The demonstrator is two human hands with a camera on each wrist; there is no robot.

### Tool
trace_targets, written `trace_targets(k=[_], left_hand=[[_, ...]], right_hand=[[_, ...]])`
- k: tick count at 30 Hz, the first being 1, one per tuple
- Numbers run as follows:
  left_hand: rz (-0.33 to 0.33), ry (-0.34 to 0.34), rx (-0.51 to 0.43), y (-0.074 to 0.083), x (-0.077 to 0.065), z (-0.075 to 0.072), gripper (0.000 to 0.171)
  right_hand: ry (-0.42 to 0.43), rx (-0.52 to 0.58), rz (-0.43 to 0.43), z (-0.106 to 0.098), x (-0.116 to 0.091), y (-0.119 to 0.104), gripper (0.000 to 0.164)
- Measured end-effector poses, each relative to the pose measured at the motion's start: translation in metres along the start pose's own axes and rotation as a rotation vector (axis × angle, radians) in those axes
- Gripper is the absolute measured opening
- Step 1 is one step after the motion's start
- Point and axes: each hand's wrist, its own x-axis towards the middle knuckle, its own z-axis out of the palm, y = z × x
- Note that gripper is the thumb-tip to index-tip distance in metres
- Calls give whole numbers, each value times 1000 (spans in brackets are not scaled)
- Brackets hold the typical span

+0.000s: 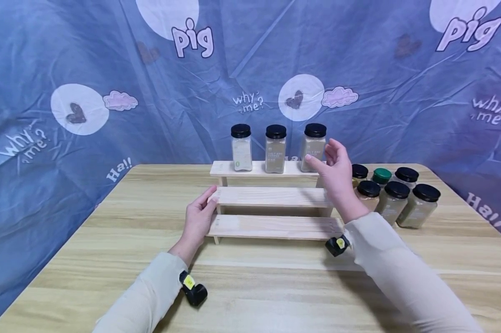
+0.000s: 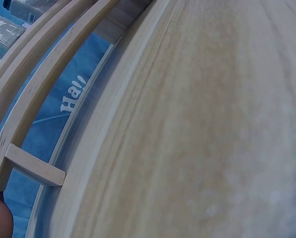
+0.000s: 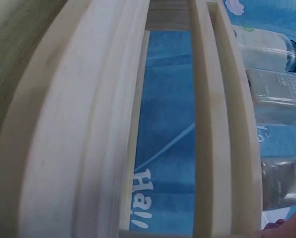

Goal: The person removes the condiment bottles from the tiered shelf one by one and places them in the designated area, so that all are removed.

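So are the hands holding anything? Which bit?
The left hand holds the wooden rack by its left end. The right hand is at the rack's rightmost jar; whether it grips can't be told.

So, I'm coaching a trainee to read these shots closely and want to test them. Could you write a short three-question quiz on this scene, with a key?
1. How many spice jars stand on the top tier of the wooden rack?
2. True or false: the left grip is at the rack's right end.
3. Among the table jars right of the rack, which lid colour shows only once? A) black B) green C) red

Key:
1. Three.
2. False; it is at the left end.
3. B; there is one green lid, and the other visible lids there are black.
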Motion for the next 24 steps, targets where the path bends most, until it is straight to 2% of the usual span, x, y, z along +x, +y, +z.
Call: trace_targets(k=[4,13,24], left_hand=[[-5,1,2,0,0,0,37],[-13,-2,25,1,-1,0,38],[5,7,18,0,1,-1,37]], right_hand=[[-2,0,-26,7,3,3,75],[-10,-120,-32,14,11,2,78],[13,-204,-4,19,17,0,84]])
